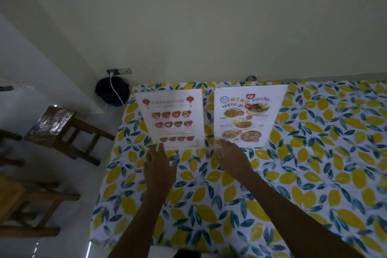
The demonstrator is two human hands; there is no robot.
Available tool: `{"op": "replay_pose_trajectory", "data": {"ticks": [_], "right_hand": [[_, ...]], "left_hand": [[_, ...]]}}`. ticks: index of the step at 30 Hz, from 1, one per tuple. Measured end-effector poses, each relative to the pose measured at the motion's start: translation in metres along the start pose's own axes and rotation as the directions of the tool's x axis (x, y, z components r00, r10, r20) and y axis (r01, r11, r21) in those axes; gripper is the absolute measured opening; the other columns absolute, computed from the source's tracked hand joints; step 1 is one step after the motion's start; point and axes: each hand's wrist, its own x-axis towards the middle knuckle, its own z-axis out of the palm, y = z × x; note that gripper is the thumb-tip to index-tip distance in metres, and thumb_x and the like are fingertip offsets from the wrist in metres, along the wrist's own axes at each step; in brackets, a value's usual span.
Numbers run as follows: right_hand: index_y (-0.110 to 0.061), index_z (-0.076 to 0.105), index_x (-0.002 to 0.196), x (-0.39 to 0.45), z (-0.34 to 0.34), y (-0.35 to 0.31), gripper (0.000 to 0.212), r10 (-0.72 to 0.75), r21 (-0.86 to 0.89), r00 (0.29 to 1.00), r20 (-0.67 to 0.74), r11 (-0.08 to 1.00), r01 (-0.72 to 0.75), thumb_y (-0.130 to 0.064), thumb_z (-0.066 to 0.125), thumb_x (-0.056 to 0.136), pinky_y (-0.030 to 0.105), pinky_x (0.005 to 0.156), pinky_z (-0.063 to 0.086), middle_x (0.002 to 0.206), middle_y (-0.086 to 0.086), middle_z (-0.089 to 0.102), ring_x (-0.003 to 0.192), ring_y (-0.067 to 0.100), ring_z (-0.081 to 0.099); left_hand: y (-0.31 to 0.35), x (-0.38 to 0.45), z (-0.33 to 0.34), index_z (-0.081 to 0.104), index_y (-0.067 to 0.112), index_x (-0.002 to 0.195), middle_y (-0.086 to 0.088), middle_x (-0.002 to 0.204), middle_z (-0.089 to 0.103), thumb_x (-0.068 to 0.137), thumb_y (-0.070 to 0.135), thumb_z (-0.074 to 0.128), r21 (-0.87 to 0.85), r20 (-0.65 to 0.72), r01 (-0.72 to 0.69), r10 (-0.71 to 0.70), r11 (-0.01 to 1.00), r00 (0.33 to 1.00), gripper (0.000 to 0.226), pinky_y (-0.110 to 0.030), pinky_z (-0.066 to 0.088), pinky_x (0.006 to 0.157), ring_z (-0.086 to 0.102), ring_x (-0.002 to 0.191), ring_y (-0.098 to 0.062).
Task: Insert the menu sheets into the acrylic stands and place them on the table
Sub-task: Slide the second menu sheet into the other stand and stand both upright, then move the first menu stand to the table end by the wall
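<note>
Head view, read from near to far. Closest to me, two bare forearms reach forward over the table (314,174), which is covered by a soft cloth printed with yellow lemons and dark teal leaves on white, lying slightly wrinkled. The left hand (160,167) is flat and open, fingers spread apart, its fingertips at the lower edge of the left acrylic stand (170,118); I cannot tell whether they press on it or merely touch. The right hand (231,157) is also open, fingers loosely extended and gripping nothing, its fingertips at the lower left corner of the right acrylic stand (250,115). Both stands are clear, glossy, flat-faced rectangles standing on the cloth side by side, just apart, near the table's far edge, leaning back slightly. Each holds a white menu sheet: the left one is headed "CHINESE FOOD" with red lanterns and rows of small round dish photos; the right one is headed "MENU" with Thai lettering and larger bowl photos. Left of the table, a dark wooden stool (54,125) with a shiny square seat stands on a pale smooth floor. Beyond, a round black object (112,92) sits under a wall socket (119,71) with a white cable, against a plain cream wall.
</note>
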Motion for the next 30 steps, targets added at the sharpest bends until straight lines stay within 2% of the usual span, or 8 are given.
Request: {"op": "replay_pose_trajectory", "data": {"ticks": [2,5,9,12,17,22,25,30], "right_hand": [[-0.013,0.052,0.132,-0.012,-0.015,0.02,0.042,-0.124,-0.142,0.992,-0.03,0.983,0.119,-0.037,0.047,0.097,0.042,0.084,0.053,0.12,0.012,0.064,0.11,0.033,0.059],[-0.012,0.055,0.129,-0.025,-0.039,0.05,0.044,-0.192,-0.255,0.981,-0.007,0.949,0.184,-0.038,0.042,0.096,0.043,0.072,0.058,0.119,0.013,0.065,0.106,0.035,0.061],[-0.017,0.04,0.142,-0.035,-0.076,0.084,0.051,-0.108,-0.303,0.994,0.031,0.946,0.112,-0.036,0.048,0.096,0.045,0.083,0.055,0.14,0.009,0.051,0.123,0.031,0.05],[-0.015,0.04,0.143,-0.037,-0.101,0.108,0.052,-0.062,-0.352,0.998,0.03,0.934,0.068,-0.035,0.05,0.095,0.044,0.091,0.052,0.14,0.009,0.051,0.127,0.029,0.046],[-0.014,0.043,0.14,-0.033,-0.134,0.139,0.051,-0.005,-0.338,1.0,-0.028,0.941,-0.004,-0.033,0.052,0.094,0.044,0.087,0.053,0.136,0.011,0.054,0.124,0.03,0.049],[-0.011,0.044,0.139,-0.025,-0.154,0.15,0.051,0.048,-0.349,0.998,-0.045,0.935,-0.06,-0.028,0.057,0.093,0.048,0.089,0.053,0.135,0.014,0.054,0.126,0.033,0.048],[-0.011,0.043,0.138,-0.012,-0.153,0.153,0.048,0.083,-0.348,0.994,-0.073,0.932,-0.103,-0.022,0.053,0.093,0.046,0.087,0.053,0.133,0.013,0.055,0.124,0.033,0.05],[-0.012,0.053,0.128,0.016,-0.143,0.149,0.039,0.126,-0.147,0.989,-0.078,0.98,-0.136,-0.027,0.054,0.092,0.044,0.083,0.055,0.121,0.012,0.064,0.112,0.033,0.059]], "left_hand": [[0.023,-0.017,0.005,0.047,0.007,0.139,-0.018,0.135,0.054,0.084,0.047,0.069,0.042,0.001,-0.065,0.065,0.997,0.998,0.071,-0.049,0.054,0.087,0.055,0.12,-0.038],[0.061,-0.036,0.007,0.051,0.009,0.135,-0.015,0.131,0.057,0.084,0.048,0.068,0.052,0.038,-0.107,0.105,0.993,0.994,0.066,-0.047,0.053,0.087,0.057,0.117,-0.036],[0.11,-0.042,0.0,0.053,0.007,0.133,-0.016,0.125,0.059,0.083,0.051,0.068,0.102,0.048,-0.163,0.159,0.981,0.986,0.068,-0.047,0.053,0.086,0.06,0.11,-0.036],[0.138,-0.036,-0.004,0.057,0.005,0.125,-0.017,0.117,0.062,0.078,0.046,0.075,0.122,0.048,-0.219,0.214,0.968,0.976,0.065,-0.047,0.055,0.078,0.063,0.103,-0.037],[0.169,-0.012,-0.006,0.054,-0.004,0.123,-0.021,0.11,0.059,0.075,0.038,0.081,0.074,0.042,-0.221,0.218,0.973,0.975,0.069,-0.044,0.056,0.072,0.064,0.096,-0.039],[0.186,0.021,-0.001,0.029,-0.012,0.145,-0.029,0.133,0.049,0.093,0.039,0.063,-0.075,0.072,-0.077,0.083,0.994,0.994,0.08,-0.046,0.051,0.091,0.057,0.117,-0.041],[0.193,0.038,0.0,0.033,-0.009,0.142,-0.028,0.13,0.053,0.093,0.035,0.063,-0.2,0.054,-0.025,0.036,0.979,0.998,0.072,-0.049,0.049,0.09,0.06,0.113,-0.044],[0.189,0.056,0.002,0.045,0.0,0.127,-0.023,0.112,0.063,0.095,0.031,0.06,-0.226,0.035,-0.035,0.044,0.973,0.998,0.047,-0.045,0.051,0.079,0.065,0.098,-0.042]]}}
